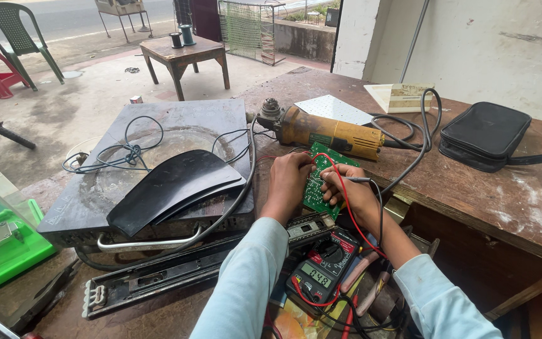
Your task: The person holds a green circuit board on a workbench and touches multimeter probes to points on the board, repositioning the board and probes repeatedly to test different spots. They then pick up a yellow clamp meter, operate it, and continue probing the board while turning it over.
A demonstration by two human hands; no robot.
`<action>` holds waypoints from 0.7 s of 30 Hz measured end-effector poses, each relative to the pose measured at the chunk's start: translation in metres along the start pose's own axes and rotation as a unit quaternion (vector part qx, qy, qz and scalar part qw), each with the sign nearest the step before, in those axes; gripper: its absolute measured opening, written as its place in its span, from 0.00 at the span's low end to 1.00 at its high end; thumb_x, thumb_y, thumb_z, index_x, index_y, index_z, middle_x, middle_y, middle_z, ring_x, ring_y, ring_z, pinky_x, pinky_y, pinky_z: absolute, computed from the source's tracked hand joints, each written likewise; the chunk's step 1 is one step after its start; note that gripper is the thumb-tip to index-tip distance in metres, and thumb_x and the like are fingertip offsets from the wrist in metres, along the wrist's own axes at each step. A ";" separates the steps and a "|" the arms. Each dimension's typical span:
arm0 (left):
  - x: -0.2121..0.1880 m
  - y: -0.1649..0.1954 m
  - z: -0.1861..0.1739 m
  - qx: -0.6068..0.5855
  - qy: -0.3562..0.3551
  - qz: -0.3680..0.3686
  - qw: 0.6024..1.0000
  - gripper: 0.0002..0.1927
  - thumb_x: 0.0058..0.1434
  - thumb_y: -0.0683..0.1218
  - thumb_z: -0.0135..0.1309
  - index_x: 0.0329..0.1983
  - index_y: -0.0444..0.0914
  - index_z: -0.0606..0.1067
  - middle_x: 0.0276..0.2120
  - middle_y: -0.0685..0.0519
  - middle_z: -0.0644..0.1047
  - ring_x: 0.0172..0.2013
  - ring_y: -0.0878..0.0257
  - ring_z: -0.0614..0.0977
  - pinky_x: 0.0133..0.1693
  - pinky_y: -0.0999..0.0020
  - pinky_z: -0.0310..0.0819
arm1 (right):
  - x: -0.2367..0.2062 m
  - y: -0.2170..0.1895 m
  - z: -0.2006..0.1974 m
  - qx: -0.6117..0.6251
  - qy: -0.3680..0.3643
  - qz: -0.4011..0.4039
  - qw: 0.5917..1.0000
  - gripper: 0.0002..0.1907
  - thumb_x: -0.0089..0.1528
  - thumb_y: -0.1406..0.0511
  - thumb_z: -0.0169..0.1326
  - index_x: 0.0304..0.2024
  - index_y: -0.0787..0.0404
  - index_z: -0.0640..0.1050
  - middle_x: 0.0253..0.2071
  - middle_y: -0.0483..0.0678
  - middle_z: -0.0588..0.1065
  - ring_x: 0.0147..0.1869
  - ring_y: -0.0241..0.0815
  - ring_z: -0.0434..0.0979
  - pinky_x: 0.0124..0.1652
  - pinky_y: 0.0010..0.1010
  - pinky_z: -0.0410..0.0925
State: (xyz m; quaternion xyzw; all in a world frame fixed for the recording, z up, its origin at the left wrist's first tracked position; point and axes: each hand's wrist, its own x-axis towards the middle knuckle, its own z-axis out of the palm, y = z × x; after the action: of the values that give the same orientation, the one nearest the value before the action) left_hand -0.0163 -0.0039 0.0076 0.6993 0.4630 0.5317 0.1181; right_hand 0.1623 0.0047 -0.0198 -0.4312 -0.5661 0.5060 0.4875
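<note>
Green circuit board (pixel 318 182) tilted up in my left hand (pixel 290 182) to steady it; my right hand (pixel 346 191) seemingly pinches a probe (pixel 357 180) onto it.

We see bright, even daylight from open yard behind desk (pixel 472 188); shadows soft, no harsh glare; sharp centre, wide-angle bending at edges, sleeves slightly soft.

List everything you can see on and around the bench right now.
circuit board: 1, green, between both hands
probe: 1, in right hand
multimeter: 1, black, below the board
angle grinder: 1, yellow, behind the board
induction cooktop: 1, black, left on bench
pouch: 1, black, right
wooden table: 1, brown, outside
plastic chair: 1, green, far left
left hand: on board's left edge
right hand: grips probe
</note>
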 end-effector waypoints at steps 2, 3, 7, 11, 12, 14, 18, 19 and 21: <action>0.000 0.001 -0.001 0.003 -0.003 0.004 1.000 0.07 0.56 0.44 0.60 0.36 0.37 0.83 0.33 0.43 0.82 0.38 0.45 0.83 0.42 0.54 0.75 | 0.001 0.001 -0.001 0.002 -0.001 0.001 1.000 0.10 0.63 0.64 0.56 0.40 0.65 0.78 0.27 0.47 0.77 0.25 0.34 0.77 0.24 0.22 0.69; 0.000 0.001 -0.001 0.005 -0.005 0.006 1.000 0.07 0.56 0.43 0.60 0.37 0.37 0.83 0.34 0.43 0.82 0.38 0.45 0.83 0.42 0.54 0.75 | 0.001 0.002 -0.001 0.003 -0.002 0.000 1.000 0.10 0.63 0.64 0.56 0.40 0.65 0.78 0.27 0.47 0.77 0.25 0.34 0.77 0.24 0.22 0.69; -0.002 0.004 -0.002 0.010 -0.012 0.022 1.000 0.07 0.56 0.43 0.59 0.37 0.37 0.82 0.37 0.46 0.82 0.39 0.46 0.83 0.41 0.55 0.75 | 0.003 0.005 -0.003 0.010 -0.008 -0.009 1.000 0.09 0.64 0.64 0.56 0.40 0.65 0.78 0.28 0.47 0.77 0.25 0.34 0.77 0.24 0.22 0.69; -0.002 0.006 -0.003 0.014 -0.018 0.016 1.000 0.07 0.56 0.42 0.60 0.37 0.37 0.82 0.37 0.46 0.82 0.39 0.46 0.83 0.42 0.55 0.75 | 0.003 0.006 -0.004 0.008 -0.014 -0.016 1.000 0.09 0.64 0.64 0.56 0.40 0.65 0.78 0.28 0.47 0.77 0.25 0.33 0.77 0.24 0.22 0.69; -0.002 0.006 -0.003 0.015 -0.023 0.007 1.000 0.07 0.55 0.42 0.60 0.37 0.37 0.82 0.36 0.45 0.82 0.39 0.47 0.83 0.42 0.55 0.75 | 0.003 0.005 -0.004 0.007 -0.015 -0.017 1.000 0.09 0.65 0.63 0.56 0.40 0.65 0.78 0.28 0.47 0.77 0.25 0.33 0.77 0.25 0.22 0.69; -0.002 0.005 -0.004 0.011 -0.038 0.000 0.999 0.07 0.54 0.40 0.61 0.37 0.36 0.82 0.36 0.45 0.82 0.39 0.47 0.84 0.41 0.56 0.75 | 0.002 0.004 -0.003 0.003 -0.010 -0.013 1.000 0.10 0.64 0.63 0.56 0.40 0.65 0.78 0.28 0.47 0.77 0.25 0.33 0.77 0.25 0.22 0.69; -0.002 0.000 0.000 0.023 -0.053 -0.026 0.998 0.09 0.52 0.38 0.62 0.37 0.37 0.81 0.35 0.44 0.82 0.39 0.47 0.84 0.42 0.55 0.76 | 0.001 0.000 -0.001 -0.010 0.007 0.013 1.000 0.11 0.64 0.62 0.57 0.40 0.65 0.78 0.28 0.47 0.77 0.25 0.33 0.76 0.25 0.22 0.68; -0.003 -0.002 0.002 0.036 -0.043 -0.009 0.998 0.08 0.50 0.38 0.63 0.34 0.37 0.82 0.33 0.45 0.82 0.39 0.47 0.82 0.42 0.55 0.75 | 0.000 0.000 -0.001 -0.014 0.009 0.014 1.000 0.11 0.64 0.62 0.57 0.40 0.65 0.78 0.28 0.47 0.77 0.25 0.33 0.76 0.25 0.22 0.68; -0.001 -0.007 0.006 0.063 -0.021 0.026 0.997 0.07 0.46 0.38 0.64 0.30 0.37 0.83 0.31 0.47 0.83 0.40 0.46 0.79 0.44 0.54 0.72 | 0.000 -0.002 -0.001 -0.022 0.013 0.013 1.000 0.12 0.63 0.61 0.57 0.40 0.65 0.78 0.28 0.47 0.77 0.26 0.33 0.76 0.25 0.22 0.68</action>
State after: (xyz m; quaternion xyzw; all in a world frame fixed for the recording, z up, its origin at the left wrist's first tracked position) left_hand -0.0145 0.0009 -0.0001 0.7280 0.4747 0.4896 0.0700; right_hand 0.1630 0.0042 -0.0183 -0.4559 -0.5650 0.4937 0.4787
